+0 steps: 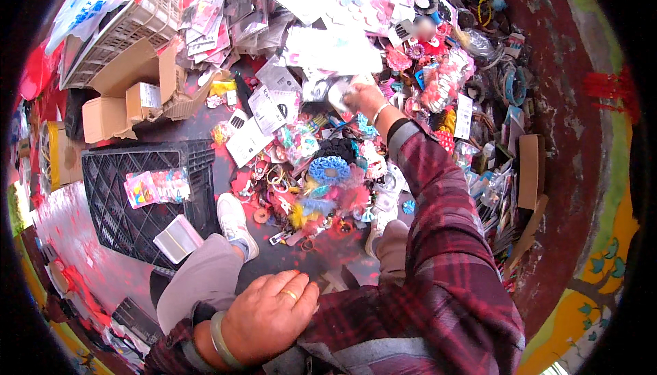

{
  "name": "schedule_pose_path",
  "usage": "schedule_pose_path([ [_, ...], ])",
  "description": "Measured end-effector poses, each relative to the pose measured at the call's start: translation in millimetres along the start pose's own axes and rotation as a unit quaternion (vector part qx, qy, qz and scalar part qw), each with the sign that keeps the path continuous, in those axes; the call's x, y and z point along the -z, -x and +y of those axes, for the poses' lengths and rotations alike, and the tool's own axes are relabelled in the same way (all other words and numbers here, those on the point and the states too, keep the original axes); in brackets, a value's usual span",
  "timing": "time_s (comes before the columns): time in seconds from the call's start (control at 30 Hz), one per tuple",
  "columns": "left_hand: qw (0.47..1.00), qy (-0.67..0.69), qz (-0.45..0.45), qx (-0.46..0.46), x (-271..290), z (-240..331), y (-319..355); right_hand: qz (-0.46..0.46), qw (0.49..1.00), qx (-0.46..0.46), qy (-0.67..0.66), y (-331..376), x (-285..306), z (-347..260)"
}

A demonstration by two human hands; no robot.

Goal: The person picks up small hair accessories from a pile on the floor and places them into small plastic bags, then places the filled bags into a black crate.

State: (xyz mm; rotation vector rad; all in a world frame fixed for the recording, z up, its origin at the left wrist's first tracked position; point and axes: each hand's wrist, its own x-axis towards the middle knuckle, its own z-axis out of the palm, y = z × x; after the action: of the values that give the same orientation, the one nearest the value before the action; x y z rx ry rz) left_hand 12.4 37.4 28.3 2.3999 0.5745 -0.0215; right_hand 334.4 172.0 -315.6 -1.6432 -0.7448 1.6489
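Observation:
My right hand reaches forward into a heap of hair accessories, a bracelet on its wrist. Its fingers are closed against a pale, blurred item whose kind I cannot make out. Close by are carded goods and a light-blue scrunchie. Nearer me in the heap lie a blue scrunchie, black scrunchies and loose hair ties. My left hand is near my body beside my right sleeve, with a ring and a bangle. Its fingers curl inward, and the palm side is hidden.
At left, a black crate bears a pink packet and a small flat box. An open cardboard box and a pale plastic crate stand beyond it. My shoes flank the heap. A painted wall runs along the right.

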Motion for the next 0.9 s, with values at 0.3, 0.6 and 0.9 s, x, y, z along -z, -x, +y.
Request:
schedule_pose_path([
  [0.3,1.0,0.012,0.003,0.005,3.1,6.7,5.5,-0.191,0.92,-0.006,0.342,32.9,-11.7,42.3],
  [0.6,1.0,0.005,-0.003,0.006,2.2,5.4,6.5,0.409,0.881,0.156,0.18,-24.8,72.2,-39.6],
  [0.9,1.0,0.016,0.002,0.027,-0.4,7.9,8.9,0.12,0.941,-0.016,0.316,-34.7,14.7,-42.4],
])
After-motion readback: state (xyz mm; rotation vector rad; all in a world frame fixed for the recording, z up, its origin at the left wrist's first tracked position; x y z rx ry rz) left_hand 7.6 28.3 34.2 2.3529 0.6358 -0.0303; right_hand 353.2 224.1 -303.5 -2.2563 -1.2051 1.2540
